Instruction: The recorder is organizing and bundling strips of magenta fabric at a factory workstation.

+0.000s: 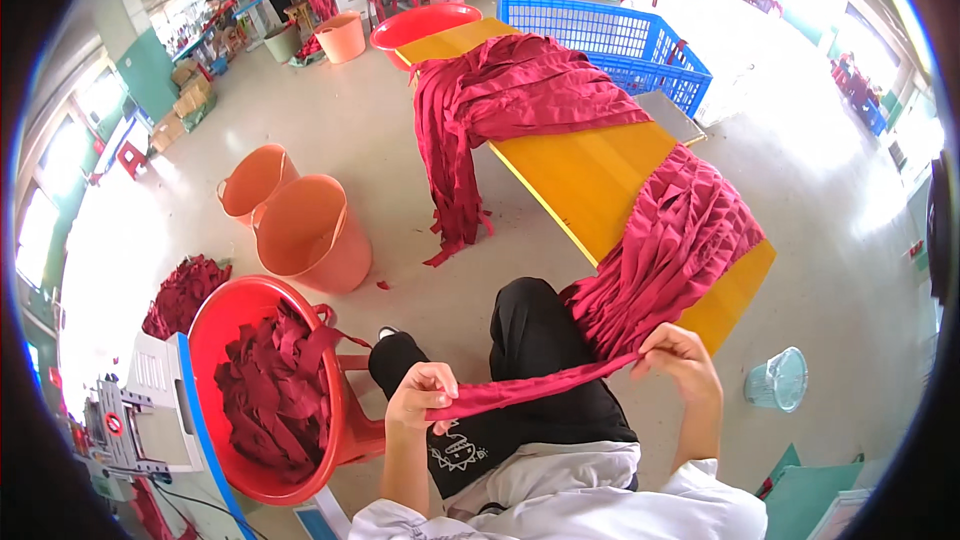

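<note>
A long dark-red fabric strip (545, 387) is stretched across my lap. My left hand (424, 395) pinches its left end, and my right hand (677, 356) pinches its other end, a little higher. Just beyond the right hand, a gathered pile of red strips (680, 235) hangs over the near part of a yellow board (575, 175), reaching down to my knee. Farther along the same board lies a second, larger pile of red strips (520, 90), its ends dangling over the left side.
Left of my legs stands a red tub (205, 340) with loose red strips inside, beside a machine (140, 420). Two orange buckets (315, 240) stand beyond it. A blue crate (600, 20) is behind the board; a small bin (777, 380) stands at the right.
</note>
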Tool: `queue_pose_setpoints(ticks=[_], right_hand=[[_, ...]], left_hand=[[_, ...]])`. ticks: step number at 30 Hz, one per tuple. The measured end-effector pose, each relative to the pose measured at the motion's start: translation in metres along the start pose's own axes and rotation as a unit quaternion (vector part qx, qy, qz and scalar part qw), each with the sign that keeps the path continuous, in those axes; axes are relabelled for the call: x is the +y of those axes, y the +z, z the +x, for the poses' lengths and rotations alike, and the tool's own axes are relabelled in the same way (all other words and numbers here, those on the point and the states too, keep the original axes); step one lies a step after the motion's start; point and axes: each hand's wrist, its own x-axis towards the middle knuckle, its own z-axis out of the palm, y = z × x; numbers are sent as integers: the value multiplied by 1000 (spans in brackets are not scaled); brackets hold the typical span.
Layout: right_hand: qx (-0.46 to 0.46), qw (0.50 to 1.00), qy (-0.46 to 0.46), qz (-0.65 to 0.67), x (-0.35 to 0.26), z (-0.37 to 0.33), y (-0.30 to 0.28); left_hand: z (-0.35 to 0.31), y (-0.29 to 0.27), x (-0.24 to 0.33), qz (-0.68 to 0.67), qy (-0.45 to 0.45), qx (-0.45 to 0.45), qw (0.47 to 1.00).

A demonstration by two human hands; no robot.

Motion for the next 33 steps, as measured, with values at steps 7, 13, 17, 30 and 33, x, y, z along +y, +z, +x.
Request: queue_pose_setpoints(ticks=[7, 13, 17, 30, 33], right_hand=[[28, 961, -9, -275, -39, 12, -53], [-14, 854, -117, -506, -53, 24, -42], [-57, 902, -112, -414, -61, 13, -42], [52, 973, -129, -185, -54, -1, -46], [20, 994, -81, 77, -31, -9, -56]], left_hand=[[66, 27, -1, 169, 12, 53, 984], [155, 99, -15, 284, -74, -90, 952], [202, 134, -37, 325, -127, -215, 912], [266, 181, -86, 246, -166, -305, 905], [267, 183, -84, 213, -233, -252, 915]])
